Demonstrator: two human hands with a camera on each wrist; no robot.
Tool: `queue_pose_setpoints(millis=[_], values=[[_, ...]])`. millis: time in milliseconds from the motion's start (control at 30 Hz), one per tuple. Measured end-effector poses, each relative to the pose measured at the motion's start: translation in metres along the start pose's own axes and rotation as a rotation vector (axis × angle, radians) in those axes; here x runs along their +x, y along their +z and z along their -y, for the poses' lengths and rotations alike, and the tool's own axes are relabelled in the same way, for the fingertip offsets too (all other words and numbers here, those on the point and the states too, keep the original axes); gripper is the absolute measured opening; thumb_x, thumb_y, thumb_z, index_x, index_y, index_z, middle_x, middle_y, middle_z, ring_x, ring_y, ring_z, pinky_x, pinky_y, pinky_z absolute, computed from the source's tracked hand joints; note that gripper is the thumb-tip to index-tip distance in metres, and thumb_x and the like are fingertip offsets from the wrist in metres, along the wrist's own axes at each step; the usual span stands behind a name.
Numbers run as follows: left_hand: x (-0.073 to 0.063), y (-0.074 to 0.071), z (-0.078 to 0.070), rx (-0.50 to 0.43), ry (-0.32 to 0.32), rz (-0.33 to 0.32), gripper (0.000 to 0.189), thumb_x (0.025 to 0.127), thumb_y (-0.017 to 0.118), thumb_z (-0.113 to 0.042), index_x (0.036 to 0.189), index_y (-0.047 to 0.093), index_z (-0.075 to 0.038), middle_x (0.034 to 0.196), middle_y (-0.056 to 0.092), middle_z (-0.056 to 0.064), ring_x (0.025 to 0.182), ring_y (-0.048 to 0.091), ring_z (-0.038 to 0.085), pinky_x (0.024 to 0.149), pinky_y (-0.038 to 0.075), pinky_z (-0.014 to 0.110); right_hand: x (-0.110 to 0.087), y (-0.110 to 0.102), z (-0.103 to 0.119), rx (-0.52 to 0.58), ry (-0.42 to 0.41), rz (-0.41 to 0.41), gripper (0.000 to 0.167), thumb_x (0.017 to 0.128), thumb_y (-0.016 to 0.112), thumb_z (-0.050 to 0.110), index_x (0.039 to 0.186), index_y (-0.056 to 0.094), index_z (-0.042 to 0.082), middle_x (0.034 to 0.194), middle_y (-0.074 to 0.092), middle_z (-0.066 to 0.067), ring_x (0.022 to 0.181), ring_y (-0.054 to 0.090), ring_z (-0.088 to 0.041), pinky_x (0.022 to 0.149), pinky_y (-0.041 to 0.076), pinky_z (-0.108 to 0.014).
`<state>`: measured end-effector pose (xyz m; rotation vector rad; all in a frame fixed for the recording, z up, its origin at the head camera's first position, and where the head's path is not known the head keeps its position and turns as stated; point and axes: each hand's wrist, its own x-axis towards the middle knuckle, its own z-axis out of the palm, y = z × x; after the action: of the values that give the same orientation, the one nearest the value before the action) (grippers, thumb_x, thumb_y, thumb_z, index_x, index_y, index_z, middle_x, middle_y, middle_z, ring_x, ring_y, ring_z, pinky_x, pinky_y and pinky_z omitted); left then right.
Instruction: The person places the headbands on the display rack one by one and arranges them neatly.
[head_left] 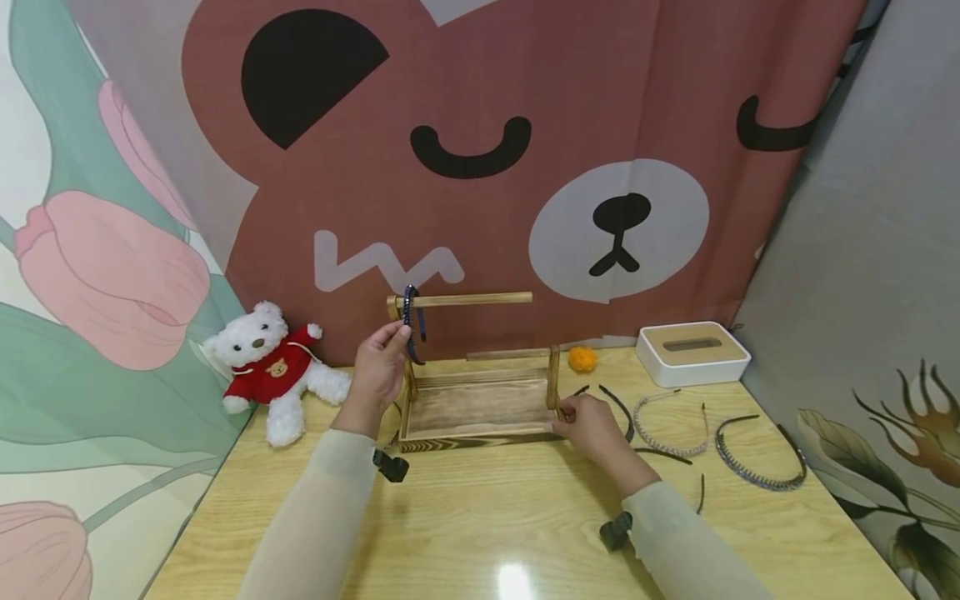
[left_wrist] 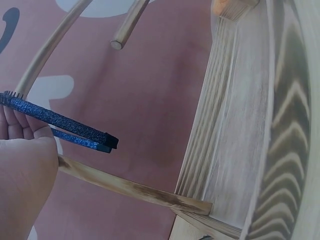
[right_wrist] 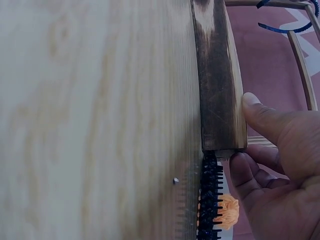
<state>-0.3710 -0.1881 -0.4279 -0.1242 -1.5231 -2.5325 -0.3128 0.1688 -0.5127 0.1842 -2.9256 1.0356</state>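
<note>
A dark blue toothed headband point(head_left: 411, 312) hangs over the left part of the upper wooden bar point(head_left: 480, 299) of a wooden rack point(head_left: 480, 442). My left hand point(head_left: 380, 368) pinches this headband between thumb and fingers; in the left wrist view the headband's glittery ends point(left_wrist: 90, 132) point away from the palm. At the rack's front right corner, my right hand point(head_left: 597, 431) holds the base. From the right wrist, its thumb point(right_wrist: 262, 117) shows against the dark-grained front edge point(right_wrist: 220, 80), with the other fingers around the end. The rack stands upright on the table.
Several headbands lie right of the rack, among them a pale beaded one point(head_left: 667, 446) and a grey toothed one point(head_left: 761, 479). Behind them are an orange ball point(head_left: 582, 359) and a white tissue box point(head_left: 693, 371). A white teddy bear point(head_left: 277, 367) in red sits left.
</note>
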Motion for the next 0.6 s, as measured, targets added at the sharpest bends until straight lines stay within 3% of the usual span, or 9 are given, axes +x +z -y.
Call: queue_pose_setpoints(millis=[267, 600], values=[[-0.0011, -0.0008, 0.0009, 0.000, -0.007, 0.030, 0.016, 0.109, 0.066, -0.007, 0.101, 0.077, -0.015, 0.100, 0.069, -0.005, 0.092, 0.063, 0.006, 0.086, 0.056, 0.018, -0.0022, -0.0011, 0.0004, 0.008, 0.022, 0.010, 0.046, 0.099, 0.084, 0.025, 0.136, 0.075, 0.001, 0.123, 0.074, -0.016, 0.114, 0.072, -0.032, 0.097, 0.062, -0.052], [-0.0020, -0.0004, 0.0006, 0.018, -0.036, 0.009, 0.023, 0.111, 0.064, -0.006, 0.098, 0.078, -0.020, 0.093, 0.067, -0.008, 0.084, 0.059, 0.004, 0.078, 0.051, 0.017, -0.0012, 0.0001, -0.0014, -0.009, 0.003, -0.001, 0.041, 0.099, 0.085, 0.026, 0.132, 0.078, 0.002, 0.116, 0.075, -0.012, 0.107, 0.071, -0.027, 0.093, 0.062, -0.050]])
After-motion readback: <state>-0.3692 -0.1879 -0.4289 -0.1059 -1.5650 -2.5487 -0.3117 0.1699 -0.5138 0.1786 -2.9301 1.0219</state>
